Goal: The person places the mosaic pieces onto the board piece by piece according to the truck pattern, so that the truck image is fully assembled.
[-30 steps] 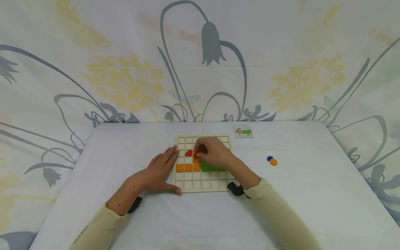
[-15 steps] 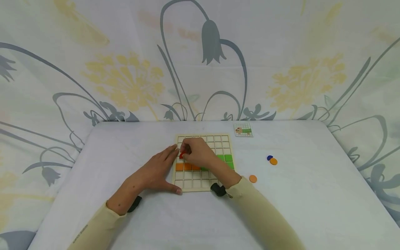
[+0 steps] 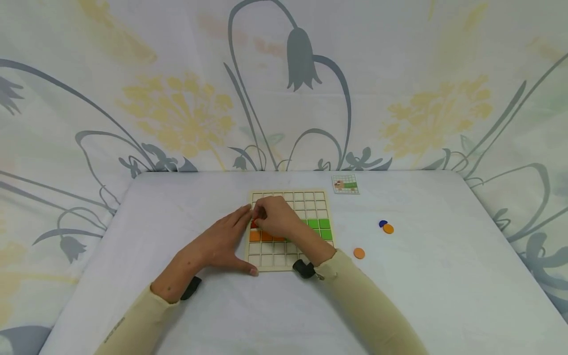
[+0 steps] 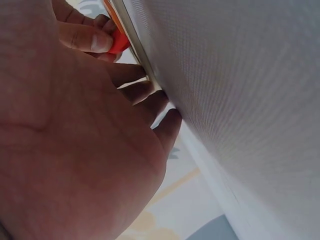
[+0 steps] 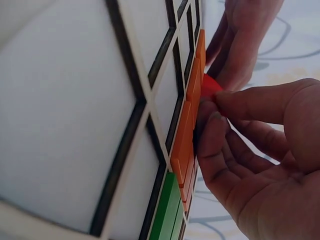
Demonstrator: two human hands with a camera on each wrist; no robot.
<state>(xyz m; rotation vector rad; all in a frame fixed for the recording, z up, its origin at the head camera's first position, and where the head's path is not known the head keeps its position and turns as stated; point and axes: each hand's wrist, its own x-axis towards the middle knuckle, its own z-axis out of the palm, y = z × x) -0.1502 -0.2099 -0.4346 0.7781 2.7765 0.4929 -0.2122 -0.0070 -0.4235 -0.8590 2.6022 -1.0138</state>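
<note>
My right hand (image 3: 279, 217) is over the left part of a pale wooden grid board (image 3: 272, 263). Its thumb and fingers pinch a red piece with a rounded edge (image 5: 211, 86) at the leftmost cells, just beyond a row of orange square tiles (image 3: 255, 236). The red piece (image 4: 119, 43) also shows in the left wrist view, held at the fingertips. My left hand (image 3: 224, 241) lies with fingers stretched out along the board's left edge, fingertips touching it and thumb near the lower left corner. Green square tiles (image 3: 325, 224) fill cells on the right; my right hand hides the cells between.
A small card with a printed grid picture (image 3: 345, 184) lies behind the board's right corner. To the right are an orange disc (image 3: 359, 253), plus another orange disc (image 3: 388, 229) beside a dark blue round piece (image 3: 383, 224). A patterned cloth (image 3: 284, 123) hangs behind the table.
My right hand has moved left across the board to its left edge, with a red piece at its fingertips. The nearer orange disc has come out from behind my forearm. My left hand stays put.
</note>
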